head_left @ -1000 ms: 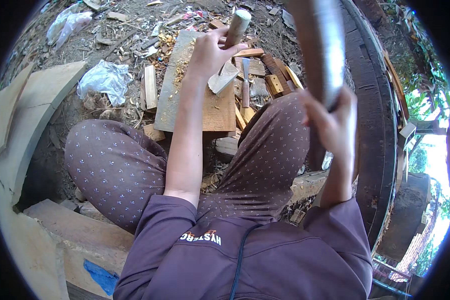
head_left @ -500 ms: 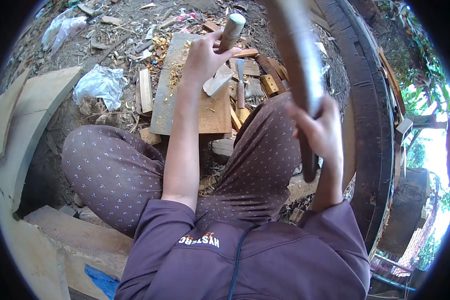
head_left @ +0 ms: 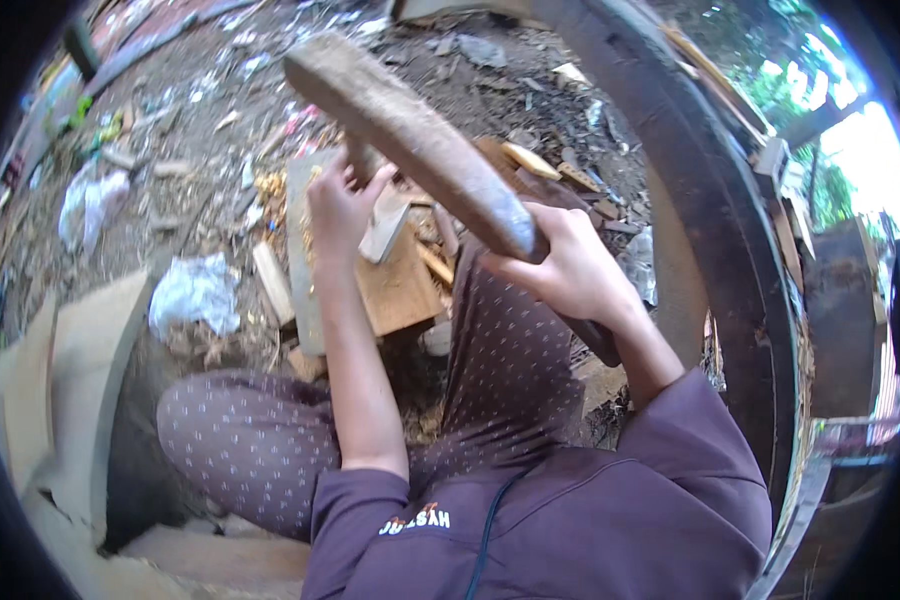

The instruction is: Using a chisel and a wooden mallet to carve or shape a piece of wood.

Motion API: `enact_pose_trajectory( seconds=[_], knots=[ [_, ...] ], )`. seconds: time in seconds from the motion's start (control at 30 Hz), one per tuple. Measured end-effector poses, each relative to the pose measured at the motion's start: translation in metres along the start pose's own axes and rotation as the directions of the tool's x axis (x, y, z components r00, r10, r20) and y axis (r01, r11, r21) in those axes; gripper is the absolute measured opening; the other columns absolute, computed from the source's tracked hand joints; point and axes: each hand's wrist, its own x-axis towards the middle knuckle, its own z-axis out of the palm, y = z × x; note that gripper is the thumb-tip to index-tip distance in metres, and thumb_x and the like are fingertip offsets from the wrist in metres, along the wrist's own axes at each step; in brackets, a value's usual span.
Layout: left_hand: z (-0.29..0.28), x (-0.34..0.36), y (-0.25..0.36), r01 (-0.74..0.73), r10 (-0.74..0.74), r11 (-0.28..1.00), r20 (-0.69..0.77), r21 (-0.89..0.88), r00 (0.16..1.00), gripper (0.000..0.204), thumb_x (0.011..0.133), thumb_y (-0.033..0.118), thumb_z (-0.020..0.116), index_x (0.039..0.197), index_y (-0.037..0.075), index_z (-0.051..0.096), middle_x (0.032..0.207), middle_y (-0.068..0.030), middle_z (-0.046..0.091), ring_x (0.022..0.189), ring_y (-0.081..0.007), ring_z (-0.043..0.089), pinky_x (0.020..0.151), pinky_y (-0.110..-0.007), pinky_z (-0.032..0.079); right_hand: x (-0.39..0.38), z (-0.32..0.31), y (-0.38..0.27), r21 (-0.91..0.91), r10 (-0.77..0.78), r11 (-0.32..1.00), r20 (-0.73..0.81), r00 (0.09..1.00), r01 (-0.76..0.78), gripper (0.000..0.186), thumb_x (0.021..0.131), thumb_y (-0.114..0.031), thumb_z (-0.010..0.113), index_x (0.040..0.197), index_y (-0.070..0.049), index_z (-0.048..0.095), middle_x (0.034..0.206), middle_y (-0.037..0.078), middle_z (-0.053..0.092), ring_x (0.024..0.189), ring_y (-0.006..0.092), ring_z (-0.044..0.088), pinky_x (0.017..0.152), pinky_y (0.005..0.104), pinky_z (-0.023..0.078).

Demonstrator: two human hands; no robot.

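My left hand (head_left: 342, 208) is closed round the upright wooden chisel handle (head_left: 359, 152), above a pale wood piece (head_left: 384, 228) on a rough board (head_left: 398, 290). The blade is hidden from view. My right hand (head_left: 568, 262) grips a long, worn wooden mallet (head_left: 405, 125), whose far end reaches over the chisel handle and hides its top. Whether the two touch I cannot tell. Part of another tool or stick (head_left: 445, 225) lies beside the pale piece, partly behind the mallet.
Wood offcuts (head_left: 530, 160) lie heaped beyond the board, with loose strips (head_left: 270, 280) to its left. Crumpled plastic bags (head_left: 190, 298) lie on littered soil. Curved pale boards (head_left: 95, 360) stand at the left; a dark curved timber (head_left: 730, 260) runs along the right.
The mallet has swung from upright at the right down and leftward over the chisel handle, my right hand moving left with it. The whole view has shifted and turned.
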Motion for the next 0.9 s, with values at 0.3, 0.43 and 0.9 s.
enact_pose_trajectory(
  seconds=[0.3, 0.43, 0.9],
  knots=[
    [0.005, 0.001, 0.006, 0.009, -0.012, 0.997, 0.030, 0.077, 0.999, 0.035, 0.079, 0.023, 0.078, 0.101, -0.002, 0.067, 0.091, -0.0132, 0.072, 0.086, -0.0234, 0.070, 0.077, -0.036, 0.054, -0.010, -0.025, -0.002, 0.214, -0.128, 0.961, -0.215, 0.968, 0.175, 0.034, 0.073, -0.022, 0.069, 0.093, 0.004, 0.064, 0.073, 0.021, 0.066, 0.067, 0.0310, 0.068, 0.068, 0.0384, 0.053],
    [0.008, 0.003, -0.004, -0.041, 0.034, 0.987, 0.050, 0.155, 0.998, 0.035, 0.082, 0.018, 0.075, 0.106, -0.005, 0.064, 0.094, -0.0141, 0.071, 0.087, -0.0223, 0.069, 0.077, -0.032, 0.054, -0.002, 0.004, 0.026, 0.025, -0.038, 0.999, -0.007, 0.999, 0.038, 0.040, 0.073, -0.029, 0.070, 0.091, 0.007, 0.063, 0.073, 0.025, 0.064, 0.069, 0.0368, 0.066, 0.067, 0.0387, 0.053],
    [0.003, 0.006, -0.007, -0.027, 0.009, 0.974, 0.081, 0.226, 0.997, 0.036, 0.083, 0.018, 0.074, 0.104, -0.008, 0.062, 0.089, -0.0141, 0.070, 0.082, -0.0184, 0.067, 0.073, -0.032, 0.052, 0.002, -0.010, 0.016, 0.044, 0.021, 0.999, 0.081, 0.997, -0.025, 0.048, 0.071, -0.034, 0.068, 0.091, 0.009, 0.065, 0.078, 0.030, 0.064, 0.076, 0.0414, 0.066, 0.077, 0.0431, 0.054]
  ],
)
